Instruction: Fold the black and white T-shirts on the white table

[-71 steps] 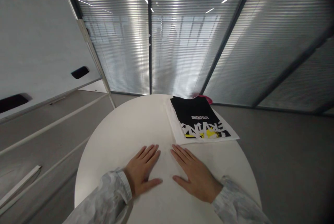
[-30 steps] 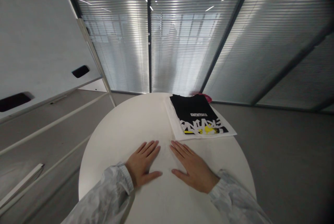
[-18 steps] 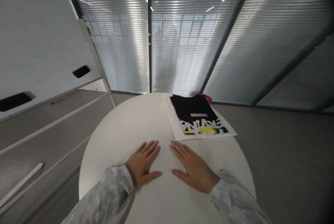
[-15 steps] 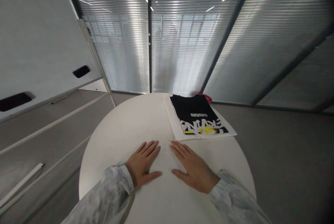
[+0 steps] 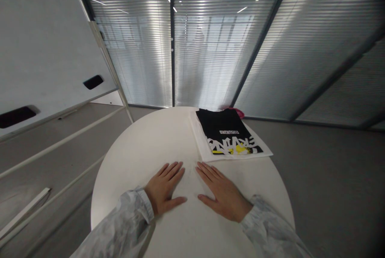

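Both palms lie face down on a round white table (image 5: 126, 162). My left hand (image 5: 166, 190) is left of the middle, thumb stretched out to the right and holding nothing. Opposite it, my right hand (image 5: 222, 194) rests flat with its thumb pointing left, also holding nothing. Just beyond my right fingertips lies a folded black T-shirt (image 5: 221, 121) with white lettering and a yellow print. Under the shirt is a flat white sheet or bag (image 5: 204, 154); I cannot tell which. My hands touch neither.
Something pink (image 5: 240, 112) pokes out behind the shirt at the table's far edge. To the left stands a whiteboard (image 5: 45, 45) on a pale metal frame (image 5: 63, 142). Glass panels with blinds (image 5: 204, 49) rise behind the table. Grey floor (image 5: 327, 178) surrounds it.
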Available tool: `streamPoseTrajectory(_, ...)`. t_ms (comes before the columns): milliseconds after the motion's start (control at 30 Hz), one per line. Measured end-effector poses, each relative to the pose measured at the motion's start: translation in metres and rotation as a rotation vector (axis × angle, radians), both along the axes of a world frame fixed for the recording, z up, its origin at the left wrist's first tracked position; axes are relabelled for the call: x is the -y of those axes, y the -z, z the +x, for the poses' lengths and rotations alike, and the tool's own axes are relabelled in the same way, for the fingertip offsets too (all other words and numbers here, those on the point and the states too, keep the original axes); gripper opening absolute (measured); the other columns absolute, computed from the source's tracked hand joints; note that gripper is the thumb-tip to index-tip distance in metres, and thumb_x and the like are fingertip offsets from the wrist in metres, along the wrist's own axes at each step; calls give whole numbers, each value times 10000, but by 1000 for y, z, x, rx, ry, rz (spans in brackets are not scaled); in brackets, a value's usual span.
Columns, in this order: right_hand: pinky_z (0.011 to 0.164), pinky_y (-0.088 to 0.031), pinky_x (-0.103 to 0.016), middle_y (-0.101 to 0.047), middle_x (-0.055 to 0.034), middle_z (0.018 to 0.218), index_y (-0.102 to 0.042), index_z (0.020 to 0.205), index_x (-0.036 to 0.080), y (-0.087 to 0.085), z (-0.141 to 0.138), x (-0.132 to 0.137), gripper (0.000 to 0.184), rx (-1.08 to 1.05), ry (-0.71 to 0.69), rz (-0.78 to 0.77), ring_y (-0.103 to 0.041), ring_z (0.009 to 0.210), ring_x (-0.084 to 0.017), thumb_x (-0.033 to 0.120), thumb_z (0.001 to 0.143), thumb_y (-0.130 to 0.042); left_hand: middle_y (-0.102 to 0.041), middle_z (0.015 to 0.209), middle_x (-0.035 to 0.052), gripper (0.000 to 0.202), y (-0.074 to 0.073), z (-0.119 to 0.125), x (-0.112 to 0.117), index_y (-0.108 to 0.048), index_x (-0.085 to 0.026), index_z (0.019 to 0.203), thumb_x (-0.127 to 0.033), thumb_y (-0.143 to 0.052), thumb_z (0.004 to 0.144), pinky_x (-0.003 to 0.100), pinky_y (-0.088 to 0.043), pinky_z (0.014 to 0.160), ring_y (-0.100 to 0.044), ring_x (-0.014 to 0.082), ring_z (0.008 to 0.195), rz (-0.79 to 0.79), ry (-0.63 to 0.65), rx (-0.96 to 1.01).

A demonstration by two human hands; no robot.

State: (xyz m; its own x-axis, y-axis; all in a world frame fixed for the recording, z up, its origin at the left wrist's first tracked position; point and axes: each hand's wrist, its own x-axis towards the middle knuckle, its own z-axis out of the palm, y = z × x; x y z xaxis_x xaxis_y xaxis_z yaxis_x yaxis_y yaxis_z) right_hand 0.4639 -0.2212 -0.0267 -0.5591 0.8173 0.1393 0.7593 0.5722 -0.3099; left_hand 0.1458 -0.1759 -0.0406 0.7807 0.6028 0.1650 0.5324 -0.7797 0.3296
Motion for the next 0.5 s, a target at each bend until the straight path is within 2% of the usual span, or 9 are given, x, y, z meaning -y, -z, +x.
streamPoseTrajectory(367, 1362, -265, -533, -228, -78, 1814, -235, 1756, 267, 0, 0, -1, 861, -12, 6, -16, -255, 1662, -302, 503, 1035, -643, -206, 1808, 151, 973, 0, 1, 1, -198, -250, 1765, -732, -565, 1003, 640, -226, 1338, -251, 381, 1660, -13, -3, 9)
streamPoseTrajectory(433, 1351, -290, -541, -278, -80, 1799, -298, 1738, 266, 0, 0, -2, 828, -31, 1, -13, -295, 1646, -307, 498, 1027, -654, -277, 1791, 143, 926, -3, 1, 0, -282, -255, 1741, -722, -577, 998, 638, -253, 1331, -307, 379, 1641, -21, -18, 50)
streamPoseTrajectory(500, 1319, -354, -535, -402, -78, 1745, -423, 1680, 280, 0, 2, -2, 702, -89, 8, -2, -397, 1594, -304, 461, 1037, -638, -402, 1741, 136, 839, -9, 1, -2, -383, -256, 1698, -682, -587, 1004, 604, -329, 1311, -420, 359, 1587, -35, -42, 113)
